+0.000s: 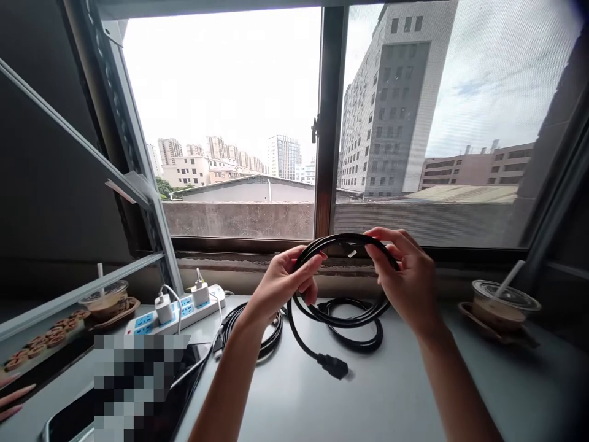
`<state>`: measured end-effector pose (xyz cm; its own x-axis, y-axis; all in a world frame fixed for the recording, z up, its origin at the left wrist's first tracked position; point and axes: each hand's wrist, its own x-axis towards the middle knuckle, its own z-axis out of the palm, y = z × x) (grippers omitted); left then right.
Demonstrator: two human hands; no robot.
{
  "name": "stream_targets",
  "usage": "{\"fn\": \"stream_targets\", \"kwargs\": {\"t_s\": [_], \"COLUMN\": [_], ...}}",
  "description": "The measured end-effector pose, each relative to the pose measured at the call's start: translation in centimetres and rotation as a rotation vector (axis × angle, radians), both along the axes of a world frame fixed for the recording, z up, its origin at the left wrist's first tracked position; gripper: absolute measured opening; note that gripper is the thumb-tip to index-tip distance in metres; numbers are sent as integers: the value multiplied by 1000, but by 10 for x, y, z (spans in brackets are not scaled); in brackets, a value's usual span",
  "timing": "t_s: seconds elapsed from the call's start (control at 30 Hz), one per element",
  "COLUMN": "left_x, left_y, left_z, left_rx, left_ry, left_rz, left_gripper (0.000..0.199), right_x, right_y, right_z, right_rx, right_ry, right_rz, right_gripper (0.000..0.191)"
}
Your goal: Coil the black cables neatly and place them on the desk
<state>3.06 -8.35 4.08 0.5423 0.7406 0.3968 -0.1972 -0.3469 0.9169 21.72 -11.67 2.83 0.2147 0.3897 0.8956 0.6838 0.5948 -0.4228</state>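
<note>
Fingers (386, 234) of left hand (286, 277) and right hand (410, 273) are pinched around a round, black, plastic-sheathed cable coil (346, 237) above the white table (391, 393), apparently being wound, its dangling black plug (335, 366) seemingly to be gathered next.

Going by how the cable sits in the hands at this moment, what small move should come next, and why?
Probably the right hand should keep hold of the coiled cable while the left hand gathers up the connector: both hands hold the loops, but that end hangs loose below them, on the left hand's side.
</note>
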Motion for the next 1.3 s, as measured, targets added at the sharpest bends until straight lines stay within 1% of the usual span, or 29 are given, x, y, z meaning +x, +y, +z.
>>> {"fn": "stream_targets", "kwargs": {"t_s": [0.13,0.23,0.37,0.43,0.5,0.57,0.63,0.7,0.8,0.87,1.03,1.1,1.17,1.23,1.3], "left_x": [6,9,9,9,10,10,11,11,11,12,17,16,14,11,9], "left_y": [0,-1,-5,-8,-11,-12,-11,-9,-8,-10,-17,-18,-17,-12,-5], "left_z": [-2,-3,-4,-5,-6,-7,-8,-8,-8,-8,-6,-5,-5,-6,-8], "left_rx": [-8,14,98,172,261,338,384,401,416,437,511,560,620,671,650], "left_ry": [-66,-104,-40,30,96,135,151,160,152,125,53,44,31,23,35], "left_rz": [67,105,123,156,230,331,414,456,480,502,608,663,744,820,829], "left_gripper": [38,38,37,38,40,42,45,47,48,48,46,48,48,46,43], "right_x": [1,0,-3,-4,-5,-4,-2,0,1,0,-3,-5,-6,-7,-8], "right_y": [5,4,2,1,0,-2,-6,-10,-14,-15,-13,-15,-17,-20,-21], "right_z": [-2,-2,-2,-3,-3,-1,0,2,3,2,3,4,5,7,7], "right_rx": [0,-9,-84,-150,-185,-194,-214,-249,-276,-267,-228,-245,-275,-314,-368], "right_ry": [-2,20,27,-10,-38,-48,-48,-34,-1,5,-78,-87,-65,-38,-18], "right_rz": [5,-13,40,78,97,88,85,117,171,165,28,-22,-38,0,102], "right_gripper": [12,16,35,39,31,21,15,14,16,18,18,21,26,30,31]}}
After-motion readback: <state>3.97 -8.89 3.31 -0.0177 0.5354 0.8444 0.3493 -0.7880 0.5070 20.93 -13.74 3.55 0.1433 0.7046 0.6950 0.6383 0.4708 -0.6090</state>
